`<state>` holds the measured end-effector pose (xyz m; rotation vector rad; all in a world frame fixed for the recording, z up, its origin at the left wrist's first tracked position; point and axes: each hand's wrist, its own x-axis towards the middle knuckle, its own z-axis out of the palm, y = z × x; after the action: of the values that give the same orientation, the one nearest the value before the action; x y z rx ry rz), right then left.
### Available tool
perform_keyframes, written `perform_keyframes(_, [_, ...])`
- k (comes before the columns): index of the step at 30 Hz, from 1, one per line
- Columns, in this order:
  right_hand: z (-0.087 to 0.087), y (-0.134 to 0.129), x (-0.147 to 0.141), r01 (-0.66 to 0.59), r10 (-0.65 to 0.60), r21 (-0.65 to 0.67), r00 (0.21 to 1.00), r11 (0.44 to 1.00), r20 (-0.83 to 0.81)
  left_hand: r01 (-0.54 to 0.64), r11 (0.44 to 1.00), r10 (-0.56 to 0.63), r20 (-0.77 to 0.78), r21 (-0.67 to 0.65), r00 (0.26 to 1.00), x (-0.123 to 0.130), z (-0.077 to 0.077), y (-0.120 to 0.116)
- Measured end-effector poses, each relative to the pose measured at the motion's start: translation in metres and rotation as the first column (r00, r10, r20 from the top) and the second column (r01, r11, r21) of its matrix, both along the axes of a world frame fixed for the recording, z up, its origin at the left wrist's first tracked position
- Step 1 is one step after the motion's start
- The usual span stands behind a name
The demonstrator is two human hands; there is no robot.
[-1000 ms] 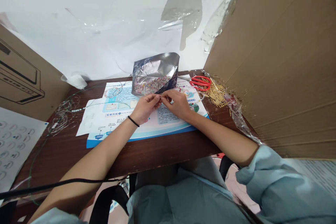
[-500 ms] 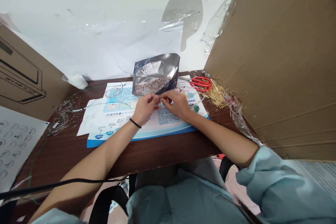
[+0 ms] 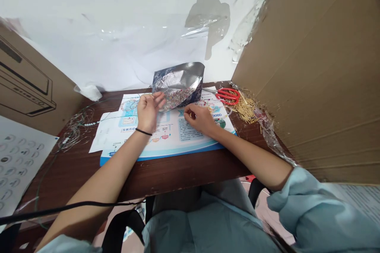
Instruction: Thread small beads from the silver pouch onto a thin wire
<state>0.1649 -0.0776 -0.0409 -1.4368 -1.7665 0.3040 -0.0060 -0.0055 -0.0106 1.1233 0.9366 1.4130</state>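
Bare left hand (image 3: 147, 114): had parted from bare right hand (image 3: 202, 119), fingers loosely spread near silver-lined, dark-blue pouch (image 3: 194, 74). Right fingertips: were pinched, contents indiscernible. Joint handling: apparently interrupted.

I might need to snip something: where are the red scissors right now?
In the head view, the scissors lie right of the bag of beads, beside the pile of gold sticks.

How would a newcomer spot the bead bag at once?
Find the dark table, then the printed blue-and-white sheets on it. At their far side, left of the red-handled scissors, sits the bead bag. Unlike its neighbours, it gapes open, showing a shiny silver lining and many small beads.
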Motion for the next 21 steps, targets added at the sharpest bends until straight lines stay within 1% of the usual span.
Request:
perform_keyframes(3, [-0.001, 0.000, 0.000, -0.008, 0.008, -0.014, 0.999, 1.000, 0.045, -0.054, 0.993, 0.066, -0.114, 0.103, 0.991, -0.004, -0.006, 0.006])
perform_keyframes(5, [-0.001, 0.000, 0.000, -0.020, 0.023, -0.028, 0.996, 0.999, 0.084, -0.084, 0.979, 0.118, -0.182, 0.185, 0.976, -0.006, -0.010, 0.010])
perform_keyframes(8, [-0.001, 0.000, 0.000, -0.039, 0.046, -0.053, 0.989, 0.998, 0.139, -0.114, 0.941, 0.203, -0.264, 0.318, 0.943, -0.009, -0.014, 0.014])
perform_keyframes(12, [-0.001, -0.001, 0.001, -0.061, 0.067, -0.040, 0.980, 0.997, 0.185, -0.157, 0.881, 0.315, -0.307, 0.445, 0.898, -0.012, -0.015, 0.015])
perform_keyframes(16, [-0.004, 0.000, 0.002, -0.092, 0.091, -0.006, 0.965, 0.996, 0.245, -0.212, 0.837, 0.394, -0.286, 0.505, 0.873, -0.014, -0.012, 0.016])
perform_keyframes(21, [-0.002, -0.001, 0.002, -0.131, 0.134, -0.029, 0.943, 0.991, 0.305, -0.232, 0.823, 0.416, -0.271, 0.519, 0.868, -0.017, -0.010, 0.019])
